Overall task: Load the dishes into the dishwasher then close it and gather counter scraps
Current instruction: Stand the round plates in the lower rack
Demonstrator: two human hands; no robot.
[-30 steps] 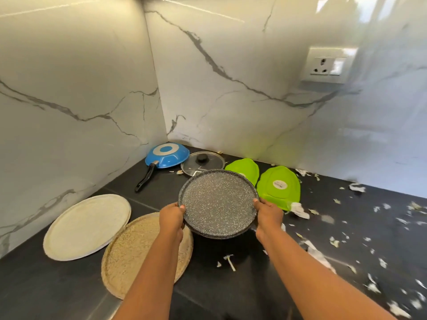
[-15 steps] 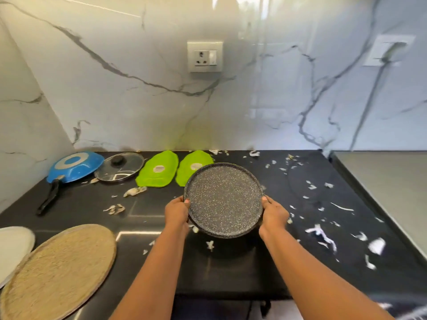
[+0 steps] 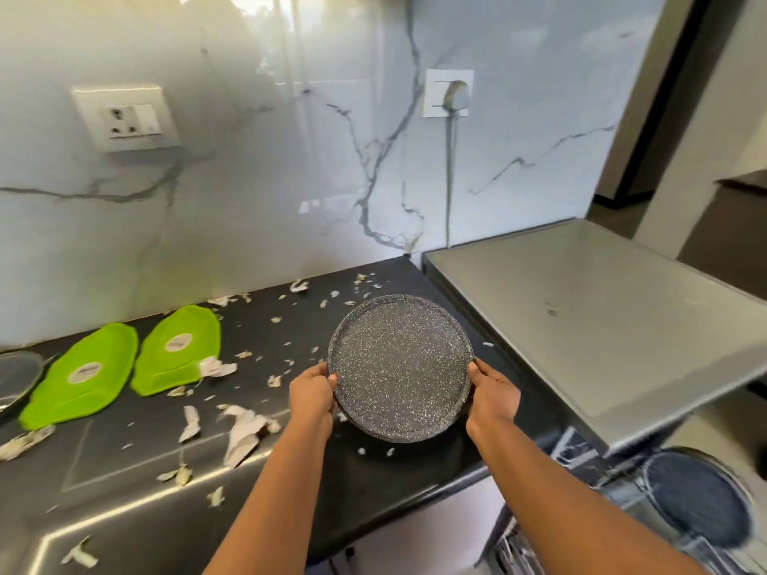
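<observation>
Speckled grey pan (image 3: 400,367) being gripped at opposite rims by left hand (image 3: 312,392) & right hand (image 3: 494,393), held above counter; open dishwasher rack (image 3: 680,508) lying below-right, nearer right hand.

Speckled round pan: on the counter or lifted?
Lifted. The speckled dark round pan is gripped at opposite rims by the left hand and right hand, tilted above the black counter.

Bench (image 3: 373,483) was black, glossy, set vs. a marble wall. Two green dishes (image 3: 81,377) lay side by side at its left-back, a glass lid (image 3: 16,377) just beside them at the frame edge. White scraps (image 3: 245,429) were strewn over most of it, bigger bits near the front-left.
</observation>
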